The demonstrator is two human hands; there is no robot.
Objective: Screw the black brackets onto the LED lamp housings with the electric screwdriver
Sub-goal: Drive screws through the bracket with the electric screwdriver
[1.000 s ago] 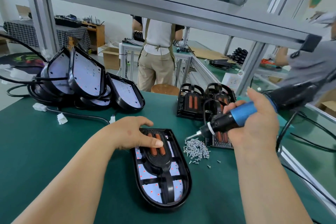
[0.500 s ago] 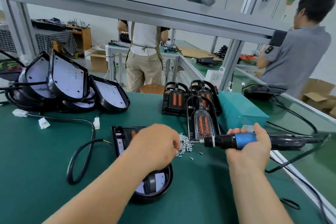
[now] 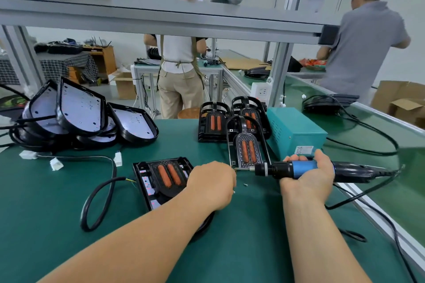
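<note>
Two hands are over the green mat [image 3: 57,202] as I watch through the head camera. My right hand [image 3: 308,177] is wrapped around the blue grip of the electric screwdriver [image 3: 296,169], fingers curled closed on it. That tool lies almost level, its long axis running left to right, bit tip pointing left toward my left hand [image 3: 210,185] and its black cable end trailing off to the right. My left hand is curled, knuckles up, at the bit tip; whether its fingers pinch anything I cannot tell, since they are hidden beneath the hand. Under and left of that hand lies the LED lamp housing [image 3: 147,181], flat on the mat, its square end toward the far left and its long axis running from there toward me, rounded end hidden by my forearm. A black bracket [image 3: 169,176] with two orange strips sits on it, along the same axis. One loose screw [image 3: 245,184] lies on the mat between my hands
</note>
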